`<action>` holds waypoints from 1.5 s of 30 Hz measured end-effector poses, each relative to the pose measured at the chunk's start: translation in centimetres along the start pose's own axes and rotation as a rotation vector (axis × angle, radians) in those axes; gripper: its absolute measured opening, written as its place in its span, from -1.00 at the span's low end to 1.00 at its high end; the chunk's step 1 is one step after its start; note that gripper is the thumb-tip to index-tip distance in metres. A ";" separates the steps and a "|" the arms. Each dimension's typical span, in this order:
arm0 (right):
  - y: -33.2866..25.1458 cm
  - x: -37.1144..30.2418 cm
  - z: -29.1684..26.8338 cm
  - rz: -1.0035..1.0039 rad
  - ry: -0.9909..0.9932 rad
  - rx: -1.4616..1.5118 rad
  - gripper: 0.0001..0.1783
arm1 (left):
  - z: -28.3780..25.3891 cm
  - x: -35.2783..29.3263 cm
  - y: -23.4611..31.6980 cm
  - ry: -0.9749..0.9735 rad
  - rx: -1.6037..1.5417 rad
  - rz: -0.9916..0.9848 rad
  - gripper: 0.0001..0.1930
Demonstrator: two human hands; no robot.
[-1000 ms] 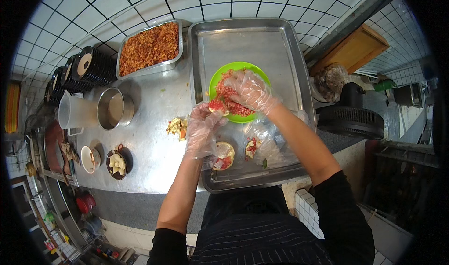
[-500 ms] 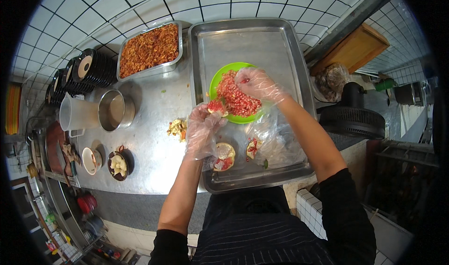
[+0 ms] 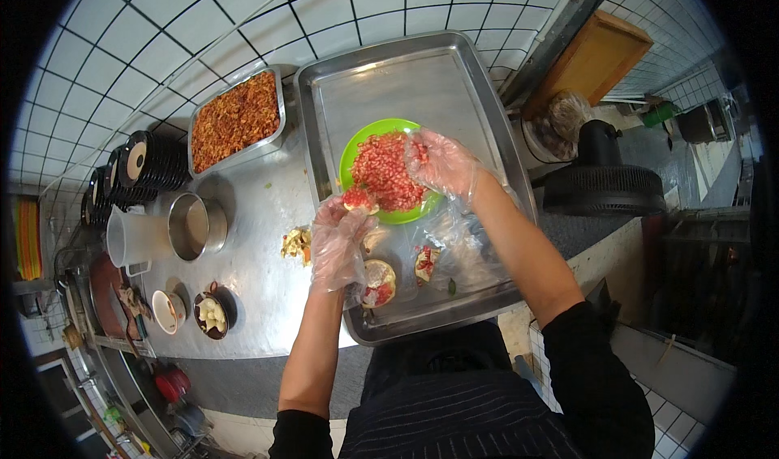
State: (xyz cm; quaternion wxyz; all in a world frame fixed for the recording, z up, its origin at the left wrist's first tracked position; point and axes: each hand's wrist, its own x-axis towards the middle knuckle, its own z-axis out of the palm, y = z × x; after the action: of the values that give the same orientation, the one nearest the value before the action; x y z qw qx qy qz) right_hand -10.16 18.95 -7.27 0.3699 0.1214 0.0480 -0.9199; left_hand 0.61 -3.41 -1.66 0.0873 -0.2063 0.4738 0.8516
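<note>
- Jug [image 3: 134, 238]: far left of the green plate.
- Pot [image 3: 195, 228]: left of the plate, between it and the jug.
- Pan [image 3: 235, 122] of red-brown crumbs: left of the plate and farther back.
- Peels [image 3: 297, 243]: left of the plate and nearer the person.
- Left hand [image 3: 337, 244]: gloved, just off the plate's near-left edge, fingers closed on the pomegranate piece [image 3: 359, 198], which sits at the fingertips beside the plate's left rim.
- Pomegranate half [image 3: 378, 285]: nearer the person than the plate.
- Plate [image 3: 347, 163]: in the tray [image 3: 389, 78], heaped with seeds [image 3: 385, 167], between both hands.
- Scrap [image 3: 426, 263]: on the plate's near side.
- Right hand [image 3: 448, 167]: gloved, curled over the plate's right edge beside the seeds; whether it grips any, I cannot tell.
- Fan [image 3: 604, 187]: well right of the plate.
</note>
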 end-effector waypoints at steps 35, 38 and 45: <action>10.2 -18.1 35.0 0.226 -0.274 -0.624 -0.19 | -2.9 7.2 -4.8 -0.221 -0.305 0.010 -0.73; 13.1 -19.5 36.6 0.412 -0.194 -0.443 -0.70 | 1.9 0.6 2.1 -0.095 0.018 0.036 -0.73; 11.5 -17.6 35.4 0.367 -0.077 -0.535 -0.75 | 1.5 -0.2 0.2 -0.113 -0.023 -0.006 -0.67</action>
State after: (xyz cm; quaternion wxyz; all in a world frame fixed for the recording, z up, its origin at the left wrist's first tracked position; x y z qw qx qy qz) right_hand 3.39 16.14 31.53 0.5498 -0.0085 0.2515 -0.7965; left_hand 0.34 -2.20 -0.71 0.1139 -0.1603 0.4577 0.8671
